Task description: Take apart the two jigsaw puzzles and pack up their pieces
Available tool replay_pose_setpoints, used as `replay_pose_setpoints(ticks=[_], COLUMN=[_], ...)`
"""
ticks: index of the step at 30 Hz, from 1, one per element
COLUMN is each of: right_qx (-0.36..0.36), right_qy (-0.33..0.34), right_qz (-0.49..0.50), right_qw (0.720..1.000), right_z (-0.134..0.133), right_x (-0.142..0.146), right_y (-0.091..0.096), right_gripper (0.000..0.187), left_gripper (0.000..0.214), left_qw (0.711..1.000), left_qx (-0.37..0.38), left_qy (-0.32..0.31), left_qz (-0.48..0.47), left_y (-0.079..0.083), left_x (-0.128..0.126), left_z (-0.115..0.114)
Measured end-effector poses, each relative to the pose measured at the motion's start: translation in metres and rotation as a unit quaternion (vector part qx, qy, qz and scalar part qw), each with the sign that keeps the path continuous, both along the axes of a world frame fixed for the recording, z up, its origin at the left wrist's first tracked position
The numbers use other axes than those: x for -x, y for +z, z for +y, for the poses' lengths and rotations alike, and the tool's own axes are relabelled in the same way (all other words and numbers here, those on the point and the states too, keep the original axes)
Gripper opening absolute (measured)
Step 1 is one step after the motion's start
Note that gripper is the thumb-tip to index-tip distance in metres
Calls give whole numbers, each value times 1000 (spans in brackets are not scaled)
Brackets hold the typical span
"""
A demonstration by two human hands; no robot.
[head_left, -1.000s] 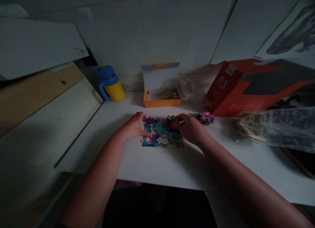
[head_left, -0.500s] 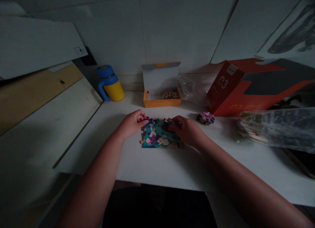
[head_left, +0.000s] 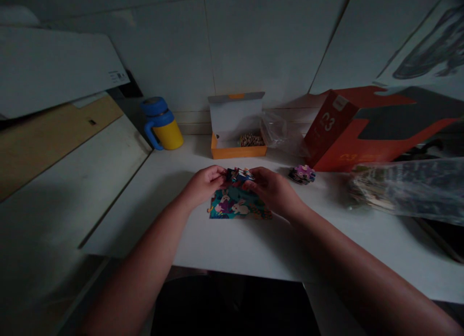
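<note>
A partly joined jigsaw puzzle [head_left: 239, 205] with white rabbits on a teal ground lies flat on the white table. Over its upper edge, my right hand [head_left: 271, 186] is closed around a small stack of puzzle pieces [head_left: 245, 175]. My left hand [head_left: 207, 181] has its thumb and fingers pinched at the left side of that stack, on a dark puzzle piece [head_left: 231, 174]. Both hands are close together, and they hide the puzzle's upper part. To the right of my right hand sits another pile of puzzle pieces [head_left: 303, 174], purple on top.
Behind the puzzle stands an opened orange box [head_left: 239, 152] with more pieces inside and a clear plastic bag [head_left: 277, 130] beside it. A blue and yellow mug [head_left: 165, 125] is at the back left. A large red box [head_left: 333, 133] and a filled plastic bag [head_left: 409, 188] occupy the right.
My left hand has moved right, from the puzzle's upper left corner to the stack in my right hand. My right hand has stayed nearly in place, with the stack tilted a little differently.
</note>
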State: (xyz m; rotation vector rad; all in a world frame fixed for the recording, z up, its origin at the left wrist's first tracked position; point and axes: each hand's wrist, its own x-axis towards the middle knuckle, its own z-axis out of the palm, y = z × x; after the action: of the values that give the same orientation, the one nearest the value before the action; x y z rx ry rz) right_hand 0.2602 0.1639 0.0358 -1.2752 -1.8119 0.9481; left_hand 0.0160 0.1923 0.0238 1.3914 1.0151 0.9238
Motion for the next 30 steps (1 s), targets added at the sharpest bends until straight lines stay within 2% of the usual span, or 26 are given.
replay_pose_setpoints(ticks=[5,11,15,17,20,23,26,30], right_qx=[-8,3,0,-22,-69,-84,-79,-86], right_qy=[-46,-9,7,-28,-82,-66,-35,-29], right_qz=[-35,-52,-68,-87,-129,-216,-285,-304], right_qw=[998,999,998,996,986,970,955,948], right_z=[1,-1,0,2,6,9,11,11], right_x=[2,1,-3,-6,-11,-13,-12,-9], right_y=[-3,3,7,9,10,5,0,-3], right_gripper=[36,36,28,29,31,29,30,31], left_gripper=[17,35,41,41,34,41,46,43], left_qw=[999,994,984,964,898,857,850,864], left_qx=[-18,-33,-99,-176,-286,-314,-307,-289], left_qy=[-30,-64,-60,-12,58,34,6,3], left_qz=[-1,78,132,198,331,407,428,411], left_y=[-6,-6,-1,1,-1,-8,-13,-13], left_x=[-16,-16,-13,-9,-3,2,2,1], left_z=[-6,-7,-7,-6,-3,-1,1,6])
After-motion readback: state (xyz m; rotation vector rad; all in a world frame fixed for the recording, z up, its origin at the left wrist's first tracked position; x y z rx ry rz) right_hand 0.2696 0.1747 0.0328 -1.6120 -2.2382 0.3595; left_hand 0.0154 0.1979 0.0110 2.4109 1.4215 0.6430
